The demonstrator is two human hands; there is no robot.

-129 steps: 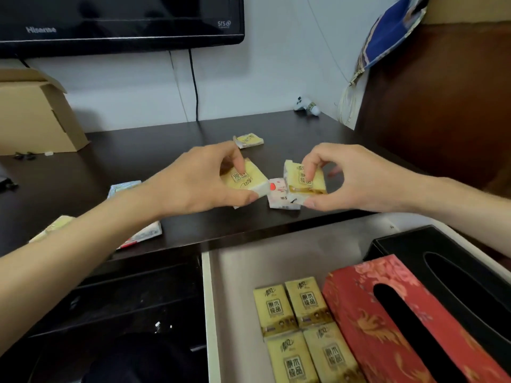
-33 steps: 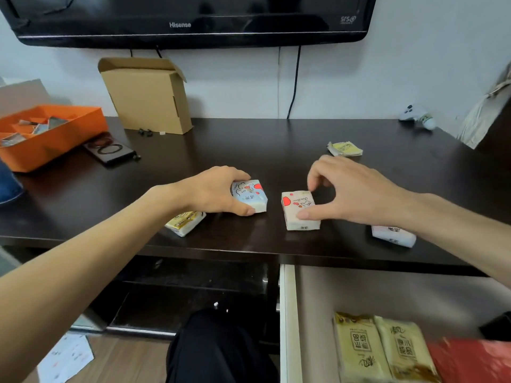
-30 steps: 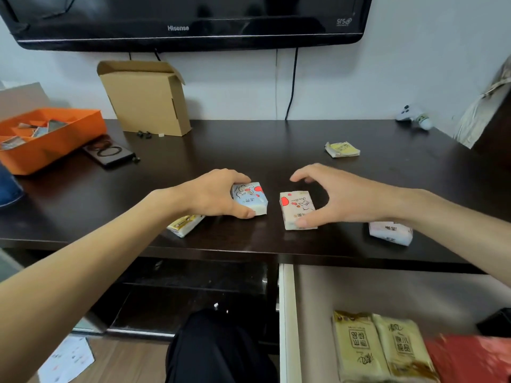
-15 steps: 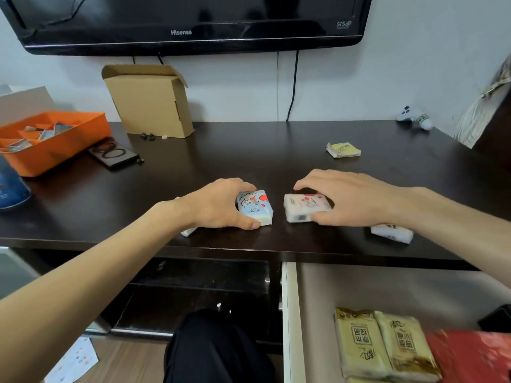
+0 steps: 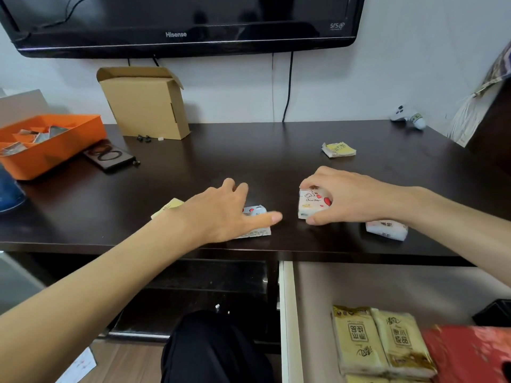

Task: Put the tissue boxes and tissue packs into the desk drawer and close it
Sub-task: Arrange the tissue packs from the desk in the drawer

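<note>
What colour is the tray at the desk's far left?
Orange, seen clearly in the head view.

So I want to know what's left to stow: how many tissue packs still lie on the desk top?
5: one under the left hand, one gripped by the right hand, a yellow one behind the left wrist, a white one under the right forearm, a yellow one farther back.

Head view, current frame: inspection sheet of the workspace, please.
Surface: dark desk.
Job's things: pink-white pack in right hand; blue-white pack under left hand; white pack, yellow packs and loose; open drawer holds yellow packs, red tissue box.
Clutter: cardboard box, orange tray, phone.
Hands: left hand resting on pack; right hand gripping.
Cables: two down the wall.
Surroundings: wall television.
</note>
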